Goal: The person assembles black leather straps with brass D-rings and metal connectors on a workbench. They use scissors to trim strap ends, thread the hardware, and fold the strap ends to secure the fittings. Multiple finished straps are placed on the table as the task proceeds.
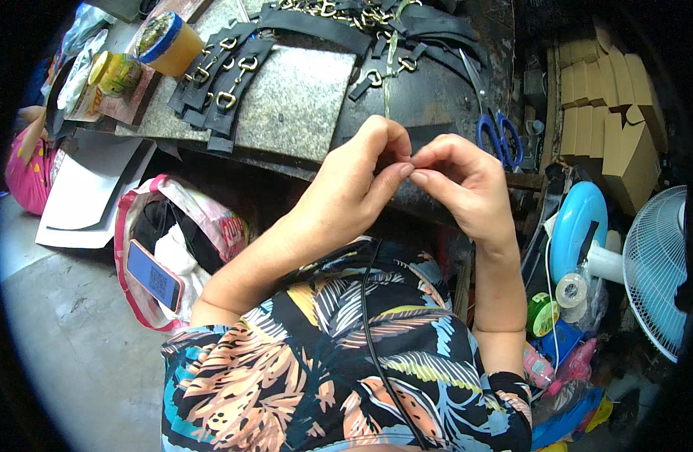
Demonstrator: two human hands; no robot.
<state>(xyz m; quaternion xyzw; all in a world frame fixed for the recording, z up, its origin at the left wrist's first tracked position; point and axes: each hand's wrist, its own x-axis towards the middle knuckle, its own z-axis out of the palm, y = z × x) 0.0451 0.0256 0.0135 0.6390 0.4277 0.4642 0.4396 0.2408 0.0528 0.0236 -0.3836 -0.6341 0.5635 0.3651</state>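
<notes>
My left hand (354,169) and my right hand (467,184) meet above the front edge of the work table, thumb and forefinger of each pinched together at the tips. Whatever lies between the fingertips is too small to make out. Beyond them, a thin pale strand (391,56) hangs from the heap of black straps (444,34) toward my left hand. More black straps with gold-coloured clasps (226,98) lie across a grey stone slab (293,102) at left. Scissors with blue handles (500,139) rest to the right of my right hand, blades pointing away.
At far left stand a blue-rimmed jar (171,47) and a yellow-lidded jar (114,74). Below the table are a pink-edged bag (122,248) with a phone (156,275) on it and white sheets (90,181). On the right are cardboard boxes (629,154) and a fan (655,264).
</notes>
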